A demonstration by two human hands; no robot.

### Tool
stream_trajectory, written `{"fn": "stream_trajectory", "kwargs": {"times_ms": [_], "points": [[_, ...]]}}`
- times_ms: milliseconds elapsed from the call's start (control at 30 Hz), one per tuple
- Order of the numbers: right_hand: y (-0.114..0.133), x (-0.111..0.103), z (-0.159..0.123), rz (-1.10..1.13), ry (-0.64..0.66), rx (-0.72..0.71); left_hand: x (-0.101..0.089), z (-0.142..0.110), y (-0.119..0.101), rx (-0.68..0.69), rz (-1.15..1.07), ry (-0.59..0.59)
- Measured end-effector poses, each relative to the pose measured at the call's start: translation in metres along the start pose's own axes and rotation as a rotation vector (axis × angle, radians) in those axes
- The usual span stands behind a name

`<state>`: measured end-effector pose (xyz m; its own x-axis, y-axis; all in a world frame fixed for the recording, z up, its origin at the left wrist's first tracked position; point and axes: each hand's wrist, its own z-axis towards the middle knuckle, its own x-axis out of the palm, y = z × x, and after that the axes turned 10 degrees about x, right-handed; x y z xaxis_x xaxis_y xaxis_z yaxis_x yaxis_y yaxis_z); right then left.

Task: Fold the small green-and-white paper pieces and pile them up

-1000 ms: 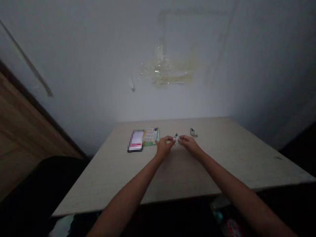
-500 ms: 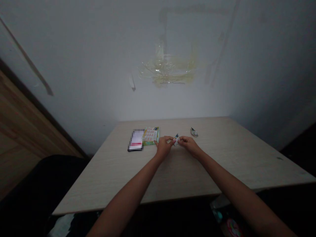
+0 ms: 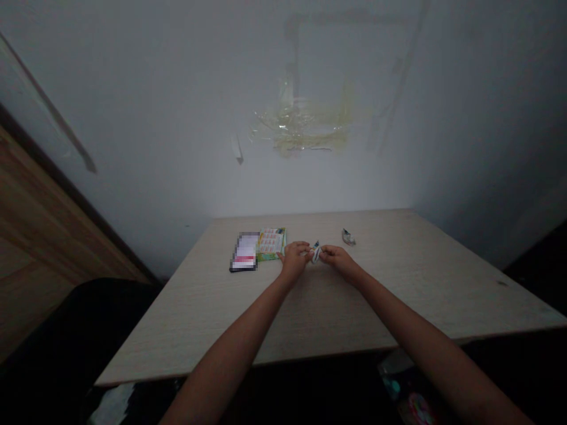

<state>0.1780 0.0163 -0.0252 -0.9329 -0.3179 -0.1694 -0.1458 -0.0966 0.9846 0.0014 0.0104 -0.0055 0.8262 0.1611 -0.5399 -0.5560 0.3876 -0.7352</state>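
Between my two hands is a small folded piece of paper [image 3: 316, 254], white with dark printed parts. The fingers of my left hand [image 3: 296, 256] pinch its left side. My right hand [image 3: 335, 257] grips its right side with thumb and fingertips. Exact folds are too small to make out. Just left of my left hand lies a colourful printed booklet [image 3: 271, 242], and beside that a phone [image 3: 244, 252] with a blurred screen. Beyond my right hand rests another small folded paper piece [image 3: 348, 237], grey and dark.
All this is on a pale wooden table [image 3: 212, 319] pushed against a grey wall [image 3: 177, 118] with old tape [image 3: 305, 127] stuck on it. Wooden panelling [image 3: 53, 236] stands at the left. Bags and other things sit in the dark below the table's front edge.
My fingers have shifted slightly on the folded paper, and it now shows more of its striped face. The phone, booklet and other paper piece stay put.
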Motion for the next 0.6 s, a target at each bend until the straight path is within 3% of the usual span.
{"fn": "stream_trajectory", "kwargs": {"times_ms": [600], "points": [[0.0049,0.0021,-0.0033,-0.005,-0.029,0.005,-0.0003,-0.0024,0.0000,-0.021,-0.013,-0.001]]}}
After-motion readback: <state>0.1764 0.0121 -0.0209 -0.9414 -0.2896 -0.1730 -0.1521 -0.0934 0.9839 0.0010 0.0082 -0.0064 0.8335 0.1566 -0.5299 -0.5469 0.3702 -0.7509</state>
